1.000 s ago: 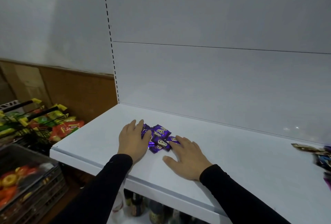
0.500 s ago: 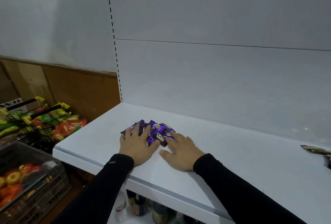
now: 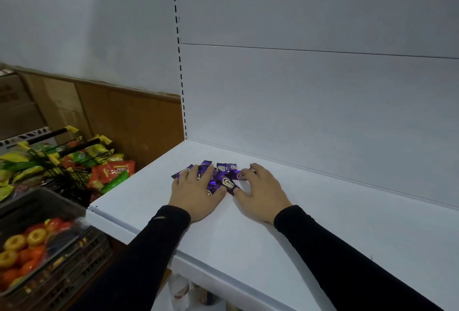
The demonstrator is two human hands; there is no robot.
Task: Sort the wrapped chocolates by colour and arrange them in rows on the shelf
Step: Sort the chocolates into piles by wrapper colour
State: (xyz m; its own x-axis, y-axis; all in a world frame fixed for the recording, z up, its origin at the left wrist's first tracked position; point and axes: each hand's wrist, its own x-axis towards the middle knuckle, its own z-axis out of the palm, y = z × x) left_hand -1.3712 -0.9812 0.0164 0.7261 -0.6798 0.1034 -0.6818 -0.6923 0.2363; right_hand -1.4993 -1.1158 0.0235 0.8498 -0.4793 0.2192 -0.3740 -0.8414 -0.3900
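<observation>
Several purple-wrapped chocolates [image 3: 224,176] lie bunched together on the white shelf [image 3: 323,223], near its left end and close to the back panel. My left hand [image 3: 196,192] lies flat over the left part of the bunch, fingers straight and spread. My right hand [image 3: 262,192] rests flat on the shelf against the right side of the bunch, its fingertips touching the wrappers. Neither hand grips a chocolate. Some wrappers are hidden under my left palm.
A black wire basket [image 3: 62,161] of green, yellow and red snack packs stands left of the shelf. Below it sits a grey crate [image 3: 49,261] with orange and yellow ring sweets. Bottles [image 3: 178,290] show under the shelf's front edge.
Both hands have slid the purple chocolates left and toward the back of the shelf, spreading them wider. The other wrappers at the right edge have left the view.
</observation>
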